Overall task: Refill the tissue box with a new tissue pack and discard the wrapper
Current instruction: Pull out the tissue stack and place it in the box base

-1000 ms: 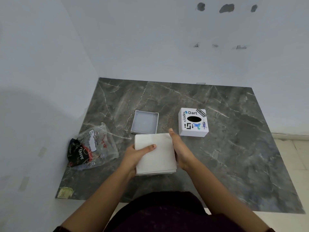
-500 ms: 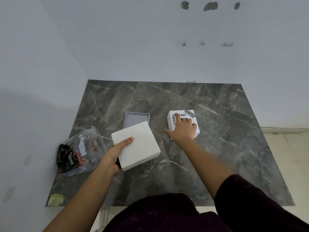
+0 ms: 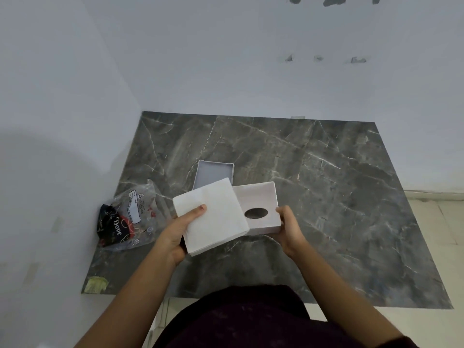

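Note:
My left hand grips a white stack of tissues, thumb on top, held tilted above the table. My right hand holds the white tissue box cover by its right side, turned over so its hollow inside and the oval slot face up. The stack overlaps the cover's left edge. The box's shallow grey base tray lies on the table just behind the stack. The crumpled clear plastic wrapper rests at the left of the table.
A dark marble-patterned table stands in a corner, with walls at the left and back. A black and red Dove packet lies with the wrapper. A yellowish scrap marks the near left corner. Floor tiles show at right.
My right hand has lifted the box cover off the table, turned it upside down and brought it next to the tissue stack. The left hand kept hold of the stack.

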